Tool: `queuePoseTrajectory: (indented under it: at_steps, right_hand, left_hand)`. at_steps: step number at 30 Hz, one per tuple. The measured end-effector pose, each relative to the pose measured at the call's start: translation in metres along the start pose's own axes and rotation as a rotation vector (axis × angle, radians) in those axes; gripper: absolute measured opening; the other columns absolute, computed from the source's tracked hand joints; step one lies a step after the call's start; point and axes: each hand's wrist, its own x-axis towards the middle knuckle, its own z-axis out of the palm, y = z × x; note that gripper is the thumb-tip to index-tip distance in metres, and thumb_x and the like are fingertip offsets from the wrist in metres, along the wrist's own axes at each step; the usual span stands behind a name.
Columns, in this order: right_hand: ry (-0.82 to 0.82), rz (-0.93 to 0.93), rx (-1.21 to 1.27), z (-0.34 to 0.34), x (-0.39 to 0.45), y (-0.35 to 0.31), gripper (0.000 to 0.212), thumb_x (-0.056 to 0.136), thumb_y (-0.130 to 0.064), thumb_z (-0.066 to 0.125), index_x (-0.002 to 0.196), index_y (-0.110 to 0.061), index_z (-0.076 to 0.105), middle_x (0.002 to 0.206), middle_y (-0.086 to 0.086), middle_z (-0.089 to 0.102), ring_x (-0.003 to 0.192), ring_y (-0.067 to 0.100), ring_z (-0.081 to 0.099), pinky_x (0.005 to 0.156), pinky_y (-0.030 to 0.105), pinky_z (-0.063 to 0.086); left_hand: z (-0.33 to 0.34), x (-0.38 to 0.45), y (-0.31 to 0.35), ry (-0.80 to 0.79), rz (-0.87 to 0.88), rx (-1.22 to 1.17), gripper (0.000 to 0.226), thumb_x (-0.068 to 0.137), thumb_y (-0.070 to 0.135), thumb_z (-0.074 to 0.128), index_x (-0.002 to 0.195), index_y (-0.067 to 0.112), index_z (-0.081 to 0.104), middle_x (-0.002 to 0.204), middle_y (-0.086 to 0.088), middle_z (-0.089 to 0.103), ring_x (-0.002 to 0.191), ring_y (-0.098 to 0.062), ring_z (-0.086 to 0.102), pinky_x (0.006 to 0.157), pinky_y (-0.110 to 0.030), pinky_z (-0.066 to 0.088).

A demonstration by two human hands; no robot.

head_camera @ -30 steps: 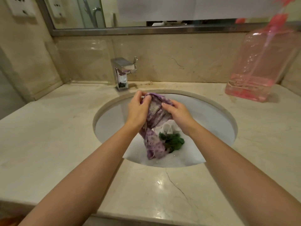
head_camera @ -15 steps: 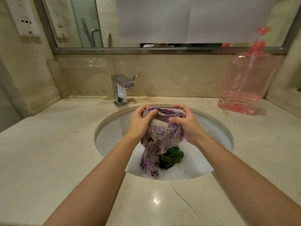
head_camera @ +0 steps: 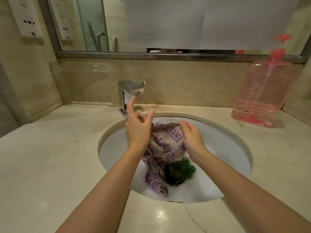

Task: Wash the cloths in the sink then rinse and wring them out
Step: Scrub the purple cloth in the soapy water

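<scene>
The tap [head_camera: 132,94] stands on the counter just behind the sink [head_camera: 235,148], toward its left side, and the coming move looks to turn on it: the left hand [head_camera: 137,130] is raised out of the basin with its index finger stretched up until the tip is at, or just under, the tap's spout, the thumb out and the other fingers loosely curled, holding nothing. That makes the left hand plainly the nearer one to the tap. The right hand [head_camera: 191,137] is lower and further right of the tap, over the basin, fingers curved against the upper edge of the purple cloth [head_camera: 165,145]; whether it truly grips the cloth or only props it is hard to tell from here. The purple cloth hangs with its long axis running down and toward the person, its tail trailing into the suds. A green cloth [head_camera: 179,172] lies bunched beside that tail, in front of the tap, low in the basin.
</scene>
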Motion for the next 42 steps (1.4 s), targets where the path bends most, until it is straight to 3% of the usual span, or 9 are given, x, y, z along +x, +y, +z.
queuePoseTrajectory:
  at_steps: [2,5,9,13,17,21,32,37,42]
  right_hand:
    - [0.002,-0.025,-0.015,0.001,0.0,0.003,0.035,0.103,-0.04,0.039,0.098,-0.012,0.06,0.102,0.014,0.066,0.099,0.026,0.061,0.097,0.044,0.047]
    - [0.009,-0.041,-0.008,0.002,-0.002,0.004,0.041,0.102,-0.042,0.04,0.113,-0.009,0.062,0.108,0.015,0.067,0.106,0.029,0.062,0.098,0.051,0.047]
    - [0.036,-0.056,-0.014,0.0,-0.003,0.001,0.034,0.101,-0.04,0.041,0.098,-0.016,0.063,0.092,0.015,0.065,0.092,0.028,0.062,0.09,0.044,0.05]
    - [-0.021,-0.1,-0.01,0.003,-0.011,-0.004,0.047,0.101,-0.04,0.043,0.099,0.005,0.056,0.078,0.023,0.05,0.07,0.035,0.047,0.071,0.043,0.045]
    - [-0.059,-0.135,-0.001,0.006,-0.016,-0.007,0.043,0.101,-0.036,0.043,0.1,0.004,0.058,0.079,0.023,0.051,0.074,0.028,0.05,0.072,0.037,0.044]
    - [-0.106,-0.129,-0.003,0.008,-0.019,-0.011,0.035,0.102,-0.036,0.042,0.098,-0.008,0.062,0.099,0.031,0.061,0.094,0.045,0.06,0.083,0.055,0.052]
    - [-0.191,-0.165,-0.082,0.015,-0.026,-0.008,0.038,0.102,-0.03,0.044,0.089,0.004,0.053,0.066,0.008,0.042,0.059,0.013,0.042,0.059,0.028,0.036]
    - [-0.18,-0.18,-0.049,0.016,-0.025,-0.007,0.033,0.102,-0.031,0.044,0.092,-0.002,0.057,0.082,0.029,0.056,0.073,0.026,0.054,0.068,0.045,0.048]
    - [-0.183,-0.195,-0.047,0.017,-0.026,-0.007,0.027,0.1,-0.034,0.047,0.088,-0.013,0.06,0.096,0.037,0.057,0.075,0.027,0.054,0.076,0.055,0.049]
  left_hand:
    - [-0.001,0.0,-0.003,0.004,0.075,-0.036,0.078,0.09,0.027,0.067,0.148,0.045,0.018,0.069,-0.008,0.06,0.065,-0.018,0.058,0.068,-0.023,0.047]
    - [-0.001,-0.001,-0.001,-0.03,0.183,-0.044,0.082,0.09,0.022,0.067,0.143,0.053,0.013,0.065,0.0,0.055,0.062,-0.013,0.055,0.068,-0.024,0.049]
    - [-0.005,0.003,0.009,0.001,0.182,-0.032,0.047,0.09,0.023,0.066,0.131,0.038,0.047,0.068,0.006,0.054,0.062,-0.006,0.052,0.065,-0.023,0.048]
    - [-0.013,0.009,0.023,0.088,0.058,-0.022,0.001,0.093,0.022,0.062,0.093,0.021,0.063,0.074,0.012,0.059,0.065,0.0,0.052,0.062,-0.015,0.044]
    - [-0.021,0.014,0.031,0.163,-0.048,-0.01,0.016,0.093,0.019,0.062,0.078,0.024,0.059,0.071,0.013,0.058,0.064,0.002,0.051,0.059,-0.005,0.041]
    - [-0.029,0.014,0.034,0.177,-0.073,0.035,0.009,0.093,0.022,0.061,0.086,0.017,0.062,0.072,0.011,0.057,0.064,0.0,0.05,0.057,-0.005,0.039]
    - [-0.056,-0.004,0.018,0.163,-0.16,0.07,0.013,0.09,0.032,0.065,0.086,0.019,0.064,0.072,0.011,0.059,0.064,-0.001,0.051,0.058,-0.008,0.039]
    - [-0.059,-0.01,0.016,-0.007,-0.076,0.108,0.037,0.077,0.043,0.077,0.106,0.023,0.064,0.079,0.008,0.058,0.072,-0.005,0.054,0.067,-0.018,0.044]
    - [-0.059,-0.01,0.015,0.076,-0.007,0.087,0.078,0.076,0.037,0.079,0.142,0.033,0.037,0.076,0.005,0.054,0.069,-0.005,0.054,0.068,-0.012,0.046]
